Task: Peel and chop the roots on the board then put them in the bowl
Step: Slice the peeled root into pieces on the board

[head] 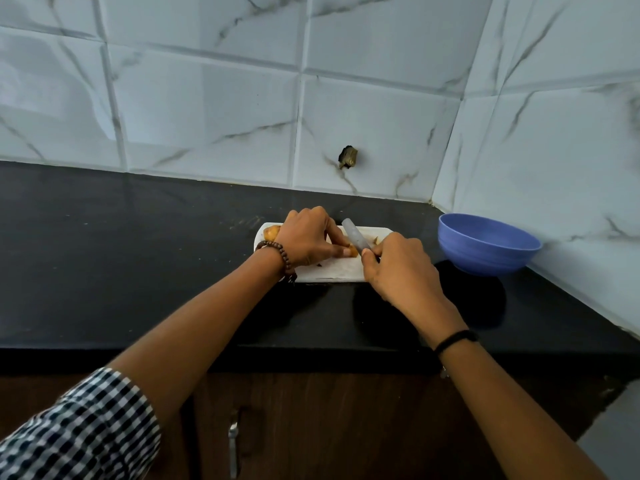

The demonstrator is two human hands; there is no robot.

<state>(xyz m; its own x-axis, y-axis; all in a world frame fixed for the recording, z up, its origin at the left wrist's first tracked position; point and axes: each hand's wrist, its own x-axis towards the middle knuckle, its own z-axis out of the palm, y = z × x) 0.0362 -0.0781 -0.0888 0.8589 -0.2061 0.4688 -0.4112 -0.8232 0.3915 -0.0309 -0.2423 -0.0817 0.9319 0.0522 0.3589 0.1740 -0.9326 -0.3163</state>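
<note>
Black counter (138, 254) carries the board (332, 271); the left hand (306, 237) pinches the root (271, 232) steady, while the right hand (401, 268) grips the knife (353, 233) for cutting.

No writing, label, brand mark or number can be read anywhere. The board (332, 271), the bowl (485, 251), the knife (353, 235) and the wall tiles (207, 98) show only plain or marbled surfaces.
</note>
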